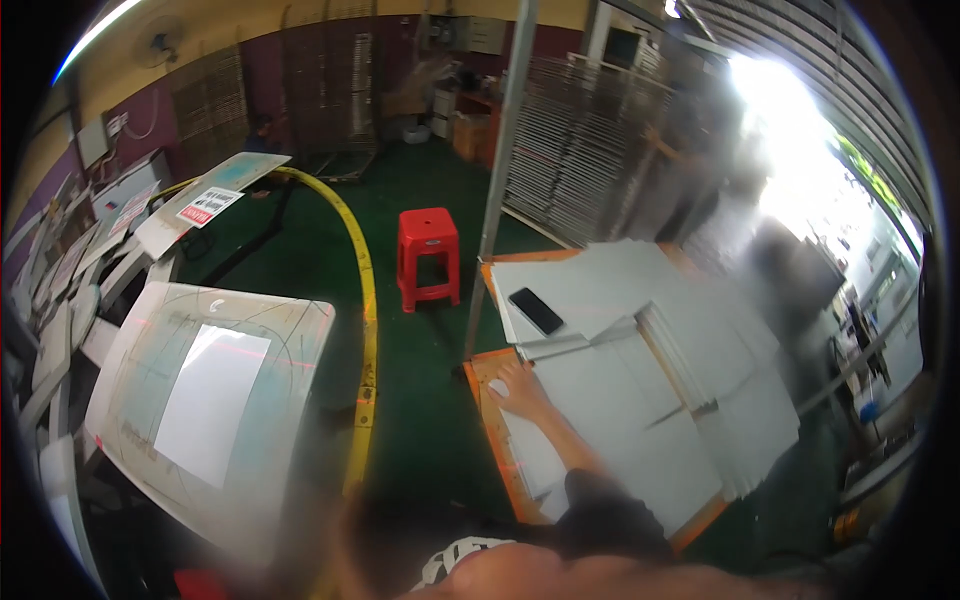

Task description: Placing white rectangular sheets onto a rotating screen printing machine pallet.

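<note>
My right hand (518,390) reaches to the near left corner of a stack of white sheets (590,390). Its fingers are bent over the corner and closed on a sheet's edge, where a small white bit shows by the fingertips. The stack lies on an orange-brown board (488,385). Beyond my hand, a dark phone (536,311) rests on more white sheets (610,285). At the lower edge a smeared, skin-toned shape (345,540) may be my left arm or hand; no fingers can be made out. On the left, one white sheet (213,403) lies on a pale, stained printing board (290,340).
A red stool (428,258) stands on the green floor beside a metal post (500,170). A curved yellow strip (366,350) runs along the floor. Several boards slant at the left. Drying racks (570,140) stand behind, with a blurred person (690,130) nearby.
</note>
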Demonstrator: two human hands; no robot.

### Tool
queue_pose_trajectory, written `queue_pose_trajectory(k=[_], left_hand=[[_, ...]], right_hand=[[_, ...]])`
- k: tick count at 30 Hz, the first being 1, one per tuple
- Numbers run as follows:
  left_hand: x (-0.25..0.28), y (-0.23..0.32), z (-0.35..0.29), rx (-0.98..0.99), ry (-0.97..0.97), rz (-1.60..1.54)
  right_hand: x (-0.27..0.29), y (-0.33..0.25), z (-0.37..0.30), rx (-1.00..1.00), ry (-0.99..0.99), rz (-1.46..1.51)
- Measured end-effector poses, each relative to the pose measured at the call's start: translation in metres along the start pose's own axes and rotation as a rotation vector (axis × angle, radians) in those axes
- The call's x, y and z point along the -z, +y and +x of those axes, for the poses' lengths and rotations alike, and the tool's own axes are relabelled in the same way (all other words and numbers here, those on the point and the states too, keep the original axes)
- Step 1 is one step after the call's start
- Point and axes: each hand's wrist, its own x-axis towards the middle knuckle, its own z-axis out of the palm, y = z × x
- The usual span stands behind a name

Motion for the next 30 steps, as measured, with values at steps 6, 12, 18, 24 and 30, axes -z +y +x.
queue_pose_trajectory(k=[6,12,18,24,30], left_hand=[[0.008,-0.028,0.014,0.038,-0.075,0.129],[0.007,0.012,-0.011,0.093,-0.041,0.083],[0.002,0.018,-0.014,0.114,0.026,0.111],[-0.001,-0.009,0.016,0.088,0.024,0.283],[0.003,-0.003,0.004,0.172,0.014,0.264]], right_hand=[[0.004,-0.007,-0.003,0.008,0.093,0.007],[0.004,-0.009,0.003,0.059,0.093,0.034],[0.000,-0.002,0.004,0.029,0.013,0.018],[0.007,0.000,-0.003,-0.057,-0.043,0.061],[-0.002,0.002,-0.003,-0.037,-0.046,0.035]])
